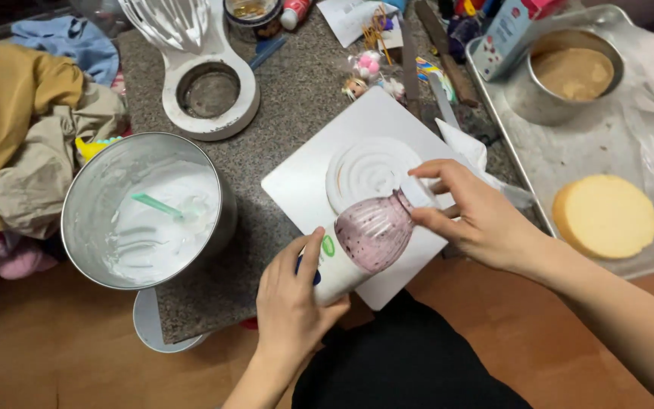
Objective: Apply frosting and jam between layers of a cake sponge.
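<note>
1. Left hand (291, 299): clasps the base of the yoghurt bottle (361, 242), tilting it steady.
2. Right hand (472, 216): fingers pinch the bottle's mouth, over the white board (304, 185).
3. Cream ring (372, 170): just beyond both hands.

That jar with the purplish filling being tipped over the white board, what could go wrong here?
The jar lies tilted in both hands, its mouth over the ring of cream, so filling might pour out too fast and flood past the ring. The white board seems to overhang the counter edge, so pressing on it could tip it. The right hand might smear the cream.
</note>
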